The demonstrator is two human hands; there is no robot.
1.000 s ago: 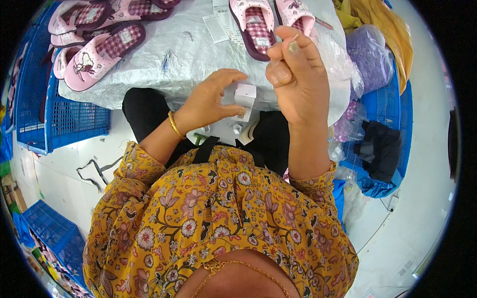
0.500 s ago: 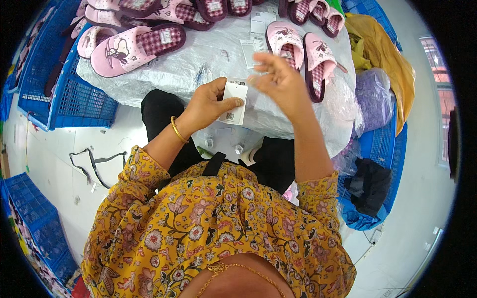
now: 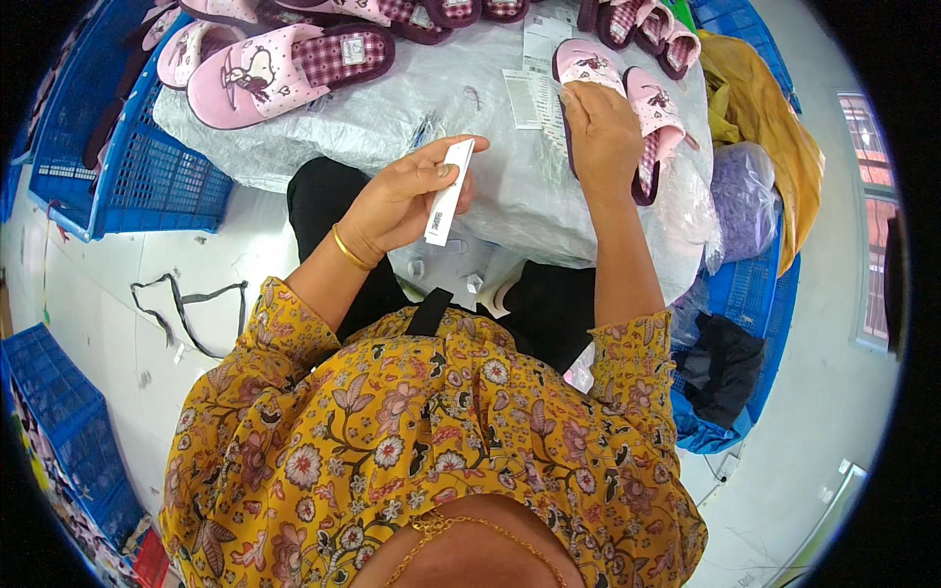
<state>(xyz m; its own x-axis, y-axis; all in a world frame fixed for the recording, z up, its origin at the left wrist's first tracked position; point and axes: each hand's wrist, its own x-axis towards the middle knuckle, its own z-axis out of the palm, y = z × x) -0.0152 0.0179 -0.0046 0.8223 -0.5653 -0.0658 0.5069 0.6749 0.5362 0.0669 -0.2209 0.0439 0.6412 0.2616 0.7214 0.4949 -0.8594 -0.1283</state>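
My left hand (image 3: 412,191) pinches a narrow-looking white paper tag (image 3: 450,193), seen nearly edge-on, between thumb and fingers above my lap. My right hand (image 3: 604,137) lies over a pink slipper (image 3: 586,57), with its fingers closed at the edge of the slipper's upper; the fingertips' exact hold is partly hidden. Right beside it rests the matching slipper (image 3: 655,120), pink with a dark plaid lining. White printed paper slips (image 3: 534,98) lie just left of my right hand.
A plastic-wrapped bale (image 3: 490,196) serves as the work surface. More pink slippers (image 3: 265,76) line its far left side, and others (image 3: 652,29) stand far right. Blue crates (image 3: 162,181) flank the left; a purple bag (image 3: 743,201) and yellow cloth (image 3: 774,118) sit right.
My right hand has moved away from the tag, forward and right onto the slipper. In my left hand the tag has turned from face-on to nearly edge-on.
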